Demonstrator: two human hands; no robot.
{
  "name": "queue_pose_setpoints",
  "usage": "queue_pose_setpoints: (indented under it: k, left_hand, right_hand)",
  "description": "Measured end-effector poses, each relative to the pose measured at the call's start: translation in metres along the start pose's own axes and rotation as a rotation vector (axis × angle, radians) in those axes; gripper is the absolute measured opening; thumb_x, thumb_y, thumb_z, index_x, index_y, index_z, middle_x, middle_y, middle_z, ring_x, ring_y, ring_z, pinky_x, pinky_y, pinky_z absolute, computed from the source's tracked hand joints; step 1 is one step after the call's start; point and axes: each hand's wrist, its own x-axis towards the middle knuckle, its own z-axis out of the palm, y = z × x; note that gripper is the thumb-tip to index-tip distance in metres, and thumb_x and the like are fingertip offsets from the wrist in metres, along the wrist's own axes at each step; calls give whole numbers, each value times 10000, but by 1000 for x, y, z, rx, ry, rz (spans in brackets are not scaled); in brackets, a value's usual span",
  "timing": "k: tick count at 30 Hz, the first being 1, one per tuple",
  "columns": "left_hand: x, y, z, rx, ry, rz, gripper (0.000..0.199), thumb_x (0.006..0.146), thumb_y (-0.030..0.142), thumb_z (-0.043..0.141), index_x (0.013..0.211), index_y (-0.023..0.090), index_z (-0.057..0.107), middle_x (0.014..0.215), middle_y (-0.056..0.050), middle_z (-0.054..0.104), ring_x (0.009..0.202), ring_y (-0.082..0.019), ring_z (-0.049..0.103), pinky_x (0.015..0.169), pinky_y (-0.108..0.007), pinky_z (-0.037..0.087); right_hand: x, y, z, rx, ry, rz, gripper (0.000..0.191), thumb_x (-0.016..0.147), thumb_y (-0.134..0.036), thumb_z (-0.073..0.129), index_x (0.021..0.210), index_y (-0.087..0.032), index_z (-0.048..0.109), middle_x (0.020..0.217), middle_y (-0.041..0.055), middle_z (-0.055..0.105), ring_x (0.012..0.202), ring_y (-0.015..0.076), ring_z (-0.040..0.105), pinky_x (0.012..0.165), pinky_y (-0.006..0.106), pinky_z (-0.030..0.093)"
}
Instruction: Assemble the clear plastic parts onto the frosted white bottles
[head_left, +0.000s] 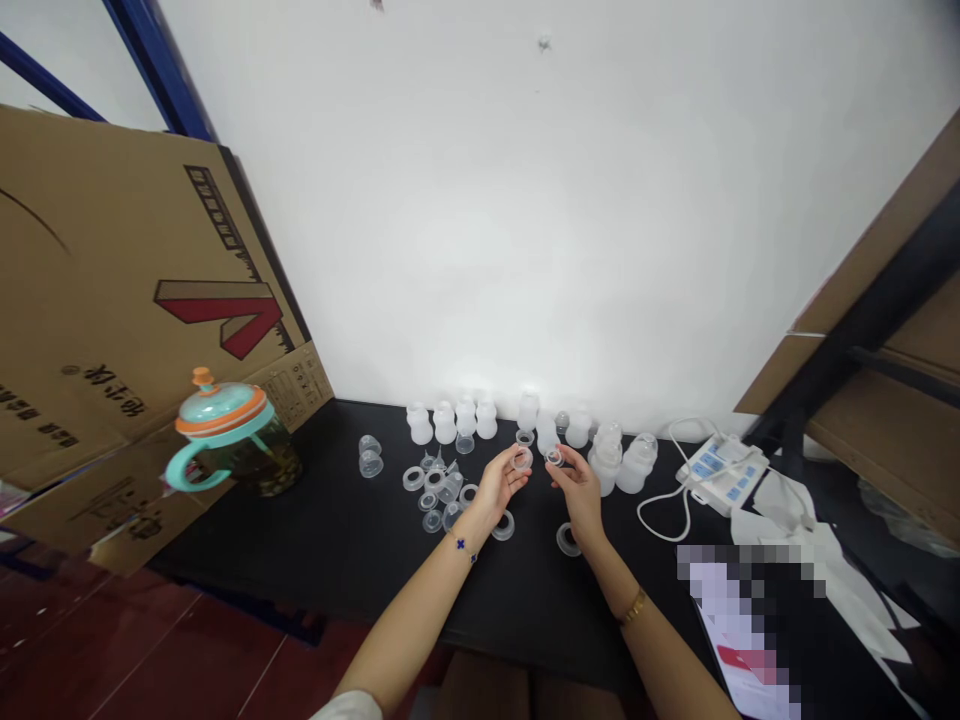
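Near the middle of the black table, my left hand (501,484) holds a clear ring (523,459) between thumb and fingers. My right hand (577,486), just to its right, pinches a small clear round part (553,457). The two parts are apart. Left of my left hand lies a loose group of clear rings (413,478) and teats (432,521). Another ring (502,525) lies below my left hand, and one more (568,540) is partly covered by my right wrist. White bottles (444,423) stand behind, with capped bottles (638,463) on the right.
A lidded teal and orange jug (225,440) stands at the left by a large cardboard sheet (112,300). Two clear domes (370,462) lie near it. At the right are a white power strip (724,472), its cable, white wrapping (832,570) and a blurred screen (739,640).
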Motion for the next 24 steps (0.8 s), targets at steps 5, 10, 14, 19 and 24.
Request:
queue_pose_setpoints:
  k: [5,10,14,19,24]
  left_hand:
    - [-1,-2,-2,34,-35,55,321,765,356,806,1000,152,727,1055,-122,764,827,-185,728,756,-268,538]
    - [-5,-4,1,286,-20,389,416,688,297,873,1055,168,726,1160,-135,742,1057,-241,701,906,-326,525]
    - [-9,-5,3,504,-22,654,418,701,229,849,1095,191,711,1211,-126,721,1138,-263,670,932,-355,522]
    - [-8,-7,1,609,-16,731,414,709,160,810,1108,206,710,1210,-106,719,1145,-258,667,943,-370,520]
    - [-4,-9,-1,623,-28,726,440,708,127,790,1130,215,702,1229,-100,712,1161,-256,664,933,-368,529]
  right_hand:
    - [0,-2,1,30,4,29,578,670,-445,859,1175,-207,710,1102,70,717,697,149,636,594,285,537]
    - [0,-2,1,66,12,60,582,728,-508,817,1206,-202,690,1019,61,730,639,138,631,568,274,518]
    - [0,-4,2,113,6,96,547,751,-540,793,1164,-195,701,964,64,749,615,142,633,552,270,507]
    - [-1,-6,3,146,17,126,508,750,-548,782,1112,-198,715,941,63,762,587,147,638,534,271,500]
    - [0,-5,3,150,21,134,503,766,-578,751,1101,-203,716,924,61,770,577,150,642,523,270,501]
